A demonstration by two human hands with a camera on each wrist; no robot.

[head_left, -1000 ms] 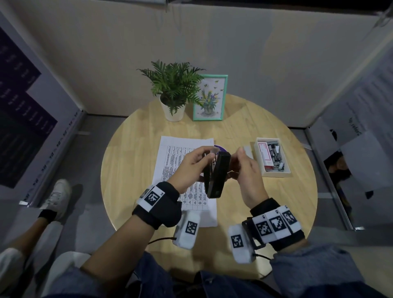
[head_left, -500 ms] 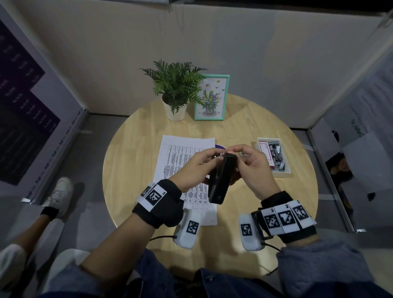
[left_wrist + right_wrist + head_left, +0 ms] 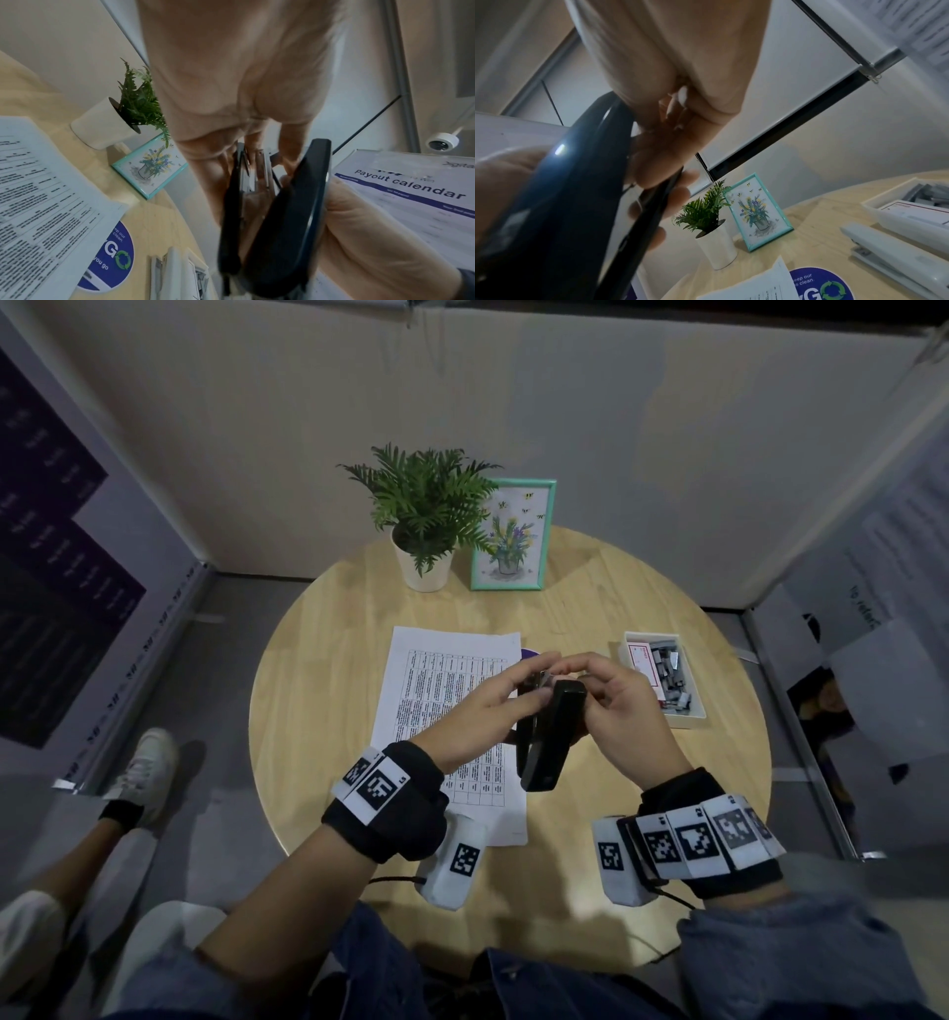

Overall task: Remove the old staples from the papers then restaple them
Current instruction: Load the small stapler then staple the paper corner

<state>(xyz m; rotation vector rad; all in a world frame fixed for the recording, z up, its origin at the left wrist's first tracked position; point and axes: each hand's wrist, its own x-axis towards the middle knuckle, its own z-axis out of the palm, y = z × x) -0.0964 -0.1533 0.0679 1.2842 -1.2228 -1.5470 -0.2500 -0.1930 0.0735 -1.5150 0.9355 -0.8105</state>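
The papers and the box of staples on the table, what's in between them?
In the right wrist view, a white stapler and a round blue sticker lie between the papers and the box.

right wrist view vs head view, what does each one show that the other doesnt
Only the right wrist view shows a white stapler lying on the table beside the staple box, and the round purple sticker's lettering and recycling arrows.

Only the head view shows both wrists with their tagged bands, the whole printed sheet, the full round table, and a person's leg and white shoe on the floor.

Both show the black stapler gripped by the left hand and right hand, the potted plant and the teal picture frame.
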